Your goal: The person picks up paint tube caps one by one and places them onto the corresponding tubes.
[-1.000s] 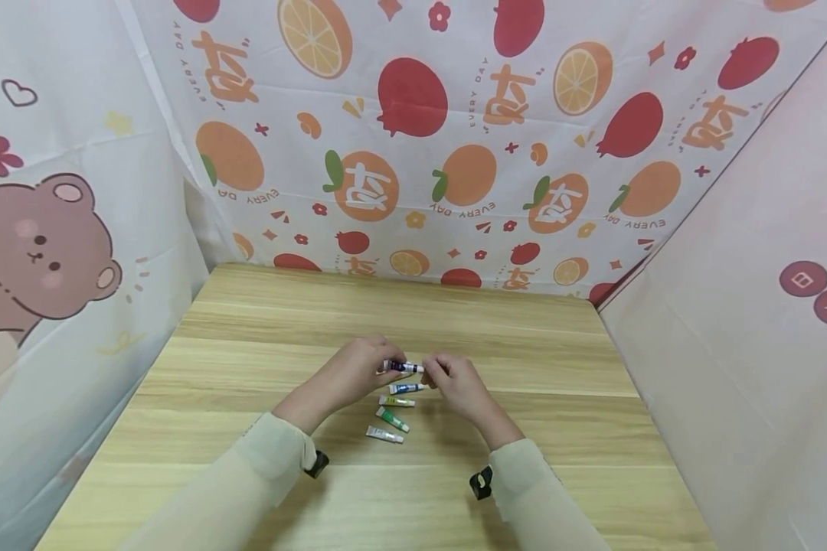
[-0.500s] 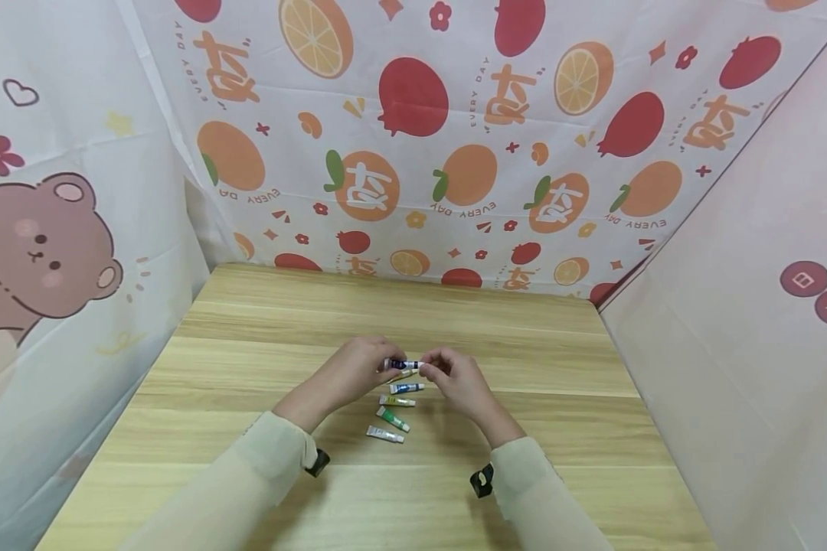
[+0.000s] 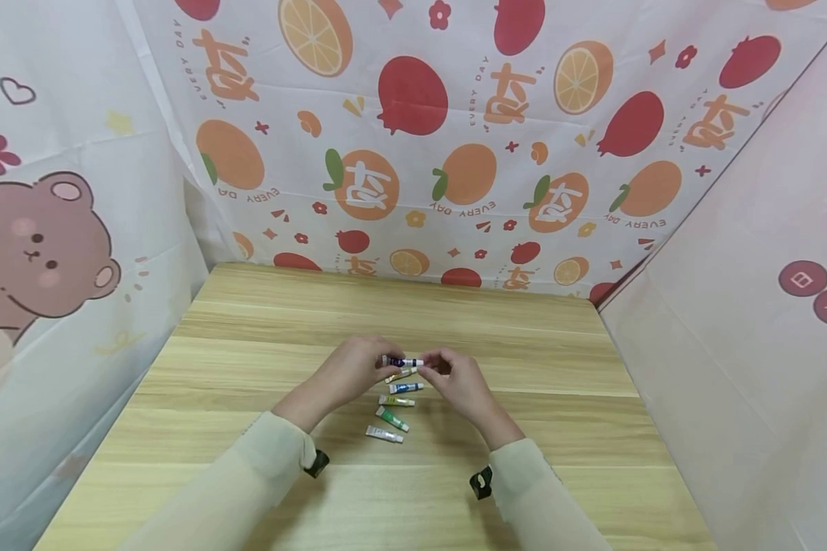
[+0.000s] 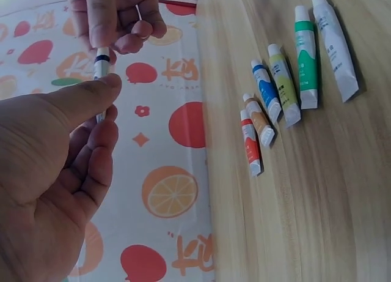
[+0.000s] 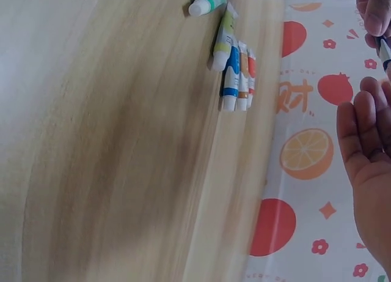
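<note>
My left hand point(image 3: 354, 371) grips the body of a small paint tube point(image 3: 394, 361) with a dark purple label, between thumb and fingers. At its white cap point(image 4: 102, 52), my right hand point(image 3: 460, 386) pinches with thumb and forefinger. The tube lies roughly sideways, up off the table. Below the hands, several paint tubes lie in a loose column: ochre point(image 3: 401, 375), blue point(image 3: 406, 388), yellow point(image 3: 396, 400), green point(image 3: 392, 418) and silver-white point(image 3: 384, 435). A red paint tube point(image 4: 250, 142) shows beside the ochre one in the left wrist view.
The wood-grain table point(image 3: 558, 428) extends to both sides of the hands. A fruit-print cloth point(image 3: 413, 176) hangs behind it. White cloths stand at the left point(image 3: 145, 252) and the right point(image 3: 744, 321).
Both hands have shifted the purple tube slightly up and away from the ochre tube, which shows more now. The right fingers have moved a little left along the cap. The other tubes stay put.
</note>
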Demonstrator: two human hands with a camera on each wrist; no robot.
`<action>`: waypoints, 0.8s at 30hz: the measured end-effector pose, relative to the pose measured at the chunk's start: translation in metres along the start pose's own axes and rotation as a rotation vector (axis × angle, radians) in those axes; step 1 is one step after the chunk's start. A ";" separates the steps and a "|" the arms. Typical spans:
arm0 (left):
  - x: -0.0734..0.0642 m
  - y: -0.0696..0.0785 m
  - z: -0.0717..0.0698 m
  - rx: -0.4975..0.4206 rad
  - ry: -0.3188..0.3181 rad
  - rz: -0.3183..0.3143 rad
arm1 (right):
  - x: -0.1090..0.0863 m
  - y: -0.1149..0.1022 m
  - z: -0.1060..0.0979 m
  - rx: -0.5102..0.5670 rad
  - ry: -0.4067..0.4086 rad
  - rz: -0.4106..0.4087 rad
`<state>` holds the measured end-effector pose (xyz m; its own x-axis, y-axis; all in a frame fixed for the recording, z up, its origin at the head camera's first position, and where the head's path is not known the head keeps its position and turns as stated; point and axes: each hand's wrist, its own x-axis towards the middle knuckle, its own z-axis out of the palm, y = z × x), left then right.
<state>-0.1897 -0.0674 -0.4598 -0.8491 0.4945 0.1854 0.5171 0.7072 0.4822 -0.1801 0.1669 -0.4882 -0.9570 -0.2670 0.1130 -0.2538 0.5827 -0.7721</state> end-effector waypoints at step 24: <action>-0.006 0.005 0.004 0.070 0.037 -0.011 | -0.004 -0.001 -0.001 -0.100 0.012 -0.011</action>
<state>-0.1817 -0.0642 -0.4617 -0.8574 0.4687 0.2124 0.5131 0.7466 0.4235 -0.1761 0.1679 -0.4876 -0.9556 -0.2650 0.1287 -0.2762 0.6539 -0.7044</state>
